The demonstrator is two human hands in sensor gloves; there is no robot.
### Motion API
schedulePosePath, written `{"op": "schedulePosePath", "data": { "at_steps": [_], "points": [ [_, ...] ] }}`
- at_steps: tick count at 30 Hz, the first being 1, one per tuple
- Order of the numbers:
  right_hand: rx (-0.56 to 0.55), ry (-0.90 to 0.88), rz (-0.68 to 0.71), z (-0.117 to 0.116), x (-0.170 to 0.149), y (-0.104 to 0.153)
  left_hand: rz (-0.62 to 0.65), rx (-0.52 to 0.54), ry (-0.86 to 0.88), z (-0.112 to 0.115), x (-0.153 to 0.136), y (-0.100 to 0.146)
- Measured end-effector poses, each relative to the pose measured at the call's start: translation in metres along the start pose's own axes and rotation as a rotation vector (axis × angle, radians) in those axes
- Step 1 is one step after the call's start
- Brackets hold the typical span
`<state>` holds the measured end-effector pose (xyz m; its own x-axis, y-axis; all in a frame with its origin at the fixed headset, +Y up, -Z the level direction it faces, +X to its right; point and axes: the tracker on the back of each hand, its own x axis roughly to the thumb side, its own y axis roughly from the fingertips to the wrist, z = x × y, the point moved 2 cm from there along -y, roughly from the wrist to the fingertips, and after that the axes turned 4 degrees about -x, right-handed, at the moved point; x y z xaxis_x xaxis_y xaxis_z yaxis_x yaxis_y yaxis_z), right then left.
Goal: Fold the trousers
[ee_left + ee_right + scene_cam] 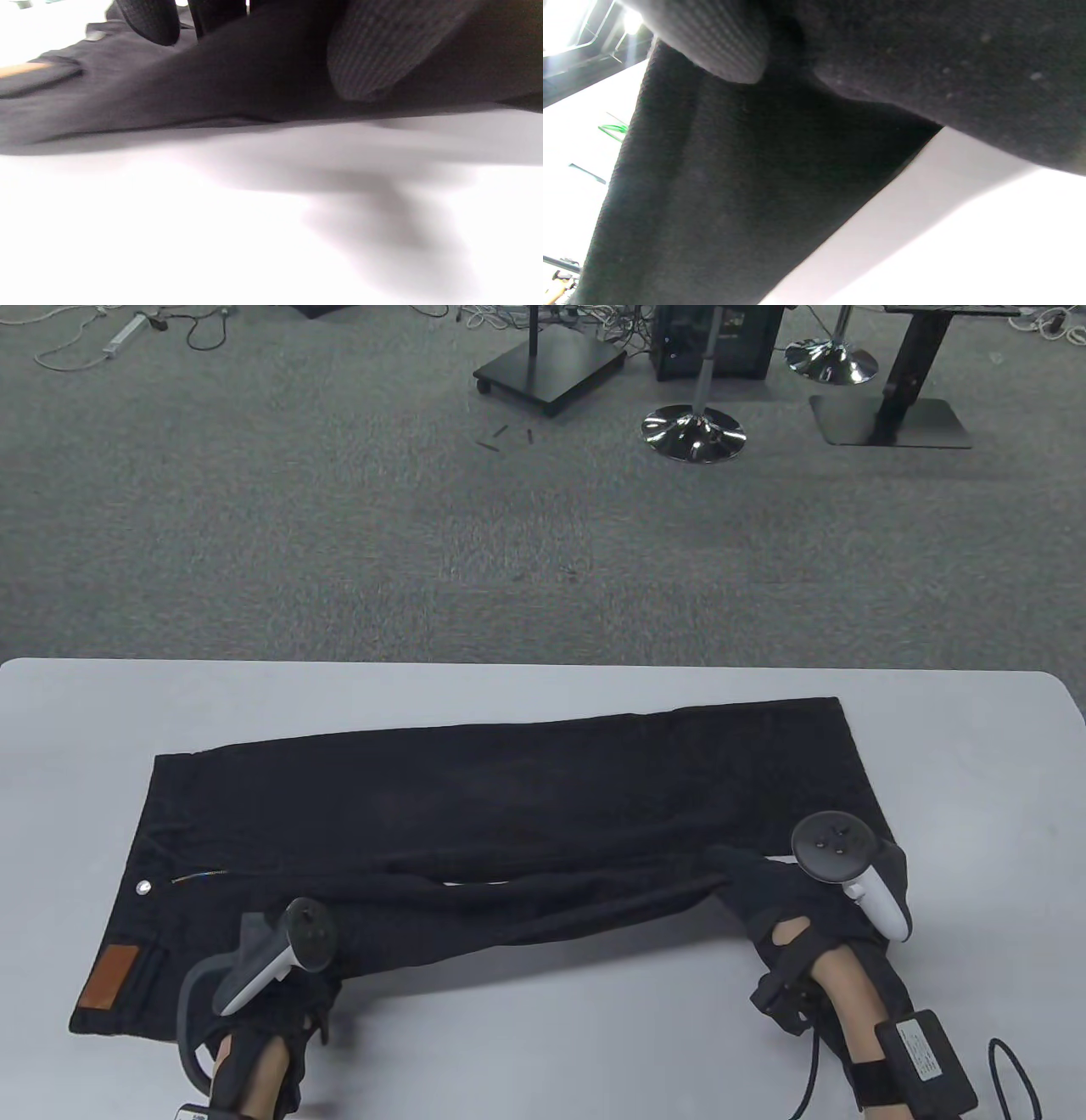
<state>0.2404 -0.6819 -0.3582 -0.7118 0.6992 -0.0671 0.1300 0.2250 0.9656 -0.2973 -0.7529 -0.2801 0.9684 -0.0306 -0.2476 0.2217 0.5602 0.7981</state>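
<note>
Black trousers (pixel 509 806) lie flat on the white table (pixel 543 1035), waistband at the left with a brown patch (pixel 109 977) and a metal button (pixel 142 887), legs running right. My left hand (pixel 288 984) grips the near leg close to the crotch; in the left wrist view its fingers (pixel 365 63) press into the cloth (pixel 169 93), which rides just above the table (pixel 212 237). My right hand (pixel 764 891) grips the near leg by its hem end. In the right wrist view a fingertip (pixel 712 42) pinches the lifted cloth (pixel 734 182).
The table's far edge (pixel 543 663) runs across mid view, with grey carpet beyond. Stool bases (pixel 694 432), a wheeled stand (pixel 547 369) and cables lie on the far floor. A black box (pixel 925 1060) with a cable is strapped to my right forearm.
</note>
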Motion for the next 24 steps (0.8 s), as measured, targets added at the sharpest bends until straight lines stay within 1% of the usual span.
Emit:
{"op": "schedulePosePath", "data": {
  "at_steps": [2,4,6,8,10,12,13,16,19,21,22,24],
  "points": [
    [0.011,-0.033,0.016,0.004,0.003,-0.001,-0.06,-0.025,0.014,-0.001,-0.018,0.0],
    [0.016,-0.074,0.03,0.008,0.006,-0.003,-0.087,-0.043,0.038,-0.001,-0.033,0.0],
    [0.024,-0.104,0.038,0.011,0.008,-0.005,-0.083,-0.027,0.108,-0.003,-0.047,0.0],
    [0.019,-0.139,0.041,0.016,0.01,-0.008,-0.11,-0.03,0.113,-0.006,-0.062,0.001],
    [0.028,-0.158,0.04,0.019,0.01,-0.011,-0.109,0.022,0.146,-0.011,-0.074,0.002],
    [0.041,-0.176,0.034,0.022,0.011,-0.015,-0.086,0.098,0.225,-0.019,-0.084,0.006],
    [0.043,-0.174,0.029,0.024,0.012,-0.017,-0.064,0.175,0.273,-0.028,-0.089,0.01],
    [0.057,-0.2,0.016,0.031,0.013,-0.024,-0.011,0.363,0.353,-0.052,-0.098,0.021],
    [0.075,-0.267,0.008,0.041,0.014,-0.029,0.026,0.502,0.399,-0.075,-0.099,0.031],
    [0.069,-0.328,0.024,0.048,0.018,-0.032,0.046,0.617,0.417,-0.094,-0.098,0.04],
    [0.059,-0.358,0.036,0.051,0.019,-0.033,0.056,0.654,0.422,-0.101,-0.097,0.043],
    [0.028,-0.41,0.049,0.058,0.023,-0.035,0.072,0.692,0.43,-0.113,-0.094,0.045]
  ]
}}
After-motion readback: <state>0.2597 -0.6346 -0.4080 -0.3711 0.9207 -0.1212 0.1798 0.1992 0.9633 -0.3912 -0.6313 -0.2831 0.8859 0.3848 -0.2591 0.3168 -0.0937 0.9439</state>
